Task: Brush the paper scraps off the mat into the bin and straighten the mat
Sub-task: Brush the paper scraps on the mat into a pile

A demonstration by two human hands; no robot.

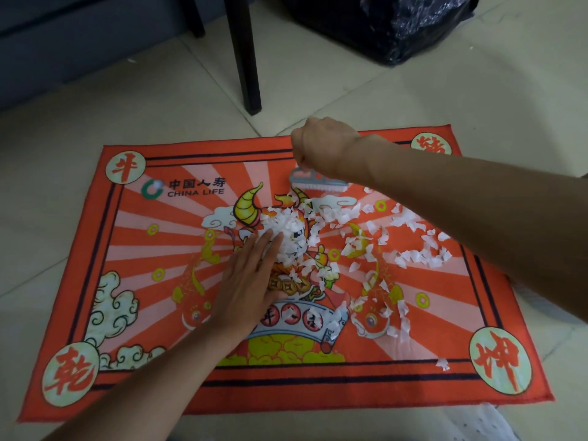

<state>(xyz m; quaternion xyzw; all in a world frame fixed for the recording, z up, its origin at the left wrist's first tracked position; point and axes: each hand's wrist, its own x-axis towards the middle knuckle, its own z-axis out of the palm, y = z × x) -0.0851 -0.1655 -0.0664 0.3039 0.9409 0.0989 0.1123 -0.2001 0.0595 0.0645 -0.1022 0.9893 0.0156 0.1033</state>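
Note:
A red and orange printed mat point(133, 249) lies on the tiled floor, slightly askew. White paper scraps point(288, 232) are heaped at its middle and scattered over its right half. My left hand point(251, 281) lies flat on the mat, its straight fingers touching the edge of the heap. My right hand point(321, 144) is at the mat's far edge with curled fingers, gripping a small scrubbing brush point(318, 183) whose white bristles rest on the mat just beyond the scraps. The black bin bag point(391, 23) stands on the floor beyond the mat, at the upper right.
A dark chair leg point(246, 58) stands on the tiles just beyond the mat's far edge, with another dark leg point(195, 17) further back left. A grey cabinet front point(79, 36) fills the upper left. A light patterned cloth point(477, 421) shows at the bottom right.

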